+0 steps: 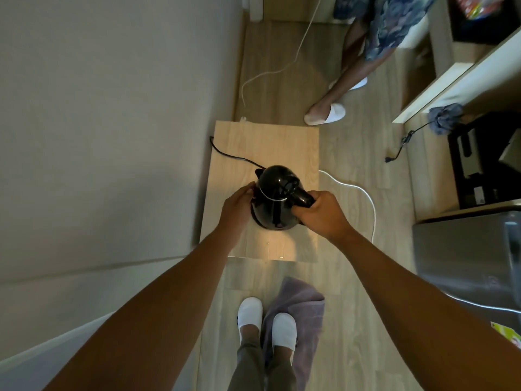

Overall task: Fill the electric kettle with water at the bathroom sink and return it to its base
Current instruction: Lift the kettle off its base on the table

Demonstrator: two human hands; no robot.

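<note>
On the low wooden table (262, 142), the black kettle (275, 198) stands between the person's two hands. The right hand (318, 215) is wrapped closed around its handle; the left hand (239, 210) lies flat against the body, fingers (248, 190) curved, not gripping. The base is hidden beneath, its cord (231, 157) trailing beyond the fingertips. Whether the kettle is filled cannot be told; no sink shows.

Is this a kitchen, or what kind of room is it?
Probably not a kitchen. It looks like a hotel or guest room: a black kettle sits on a low wooden table beside a wall, there is a wood-look floor, and both people wear white disposable-style slippers.
</note>
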